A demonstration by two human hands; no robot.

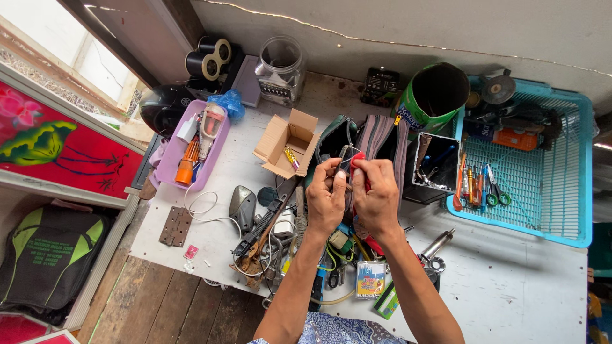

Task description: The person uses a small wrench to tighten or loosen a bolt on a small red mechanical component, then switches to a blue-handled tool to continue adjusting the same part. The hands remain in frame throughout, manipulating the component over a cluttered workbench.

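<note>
My left hand and my right hand are raised together over the middle of the white table. Both pinch one small object between the fingertips: it has a thin metal loop at the top and a red part on its right side. Exactly what it is stays hidden by my fingers. Right behind the hands lies an open grey and green zip pouch. Below my wrists sits a heap of tools and wires.
A teal plastic basket with screwdrivers and scissors stands at the right. A green cylinder tin and a glass jar are at the back. An open cardboard box, a purple tray and a brass hinge lie left.
</note>
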